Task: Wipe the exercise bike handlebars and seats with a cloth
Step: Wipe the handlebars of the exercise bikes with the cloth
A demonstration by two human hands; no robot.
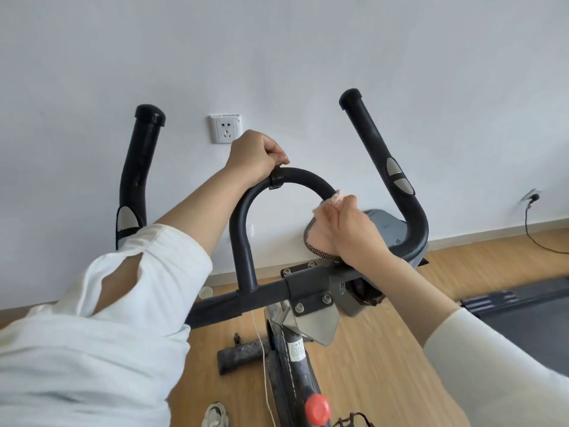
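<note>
The right hand point(354, 232) clasps the fuzzy pink mesh-edged cloth point(321, 241) around the right limb of the black padded loop handlebar point(308, 177). The bar arcs up-left from there to the left hand point(254, 158) (gripping its crest); the span between the 2 hands looks next.

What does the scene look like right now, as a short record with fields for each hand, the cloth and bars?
left hand: grips the top of the centre loop bar
right hand: holds the cloth against the loop's right side
cloth: pink, mesh-edged
left outer grip: no hand on it
right outer grip: no hand on it
seat: not in view
</note>
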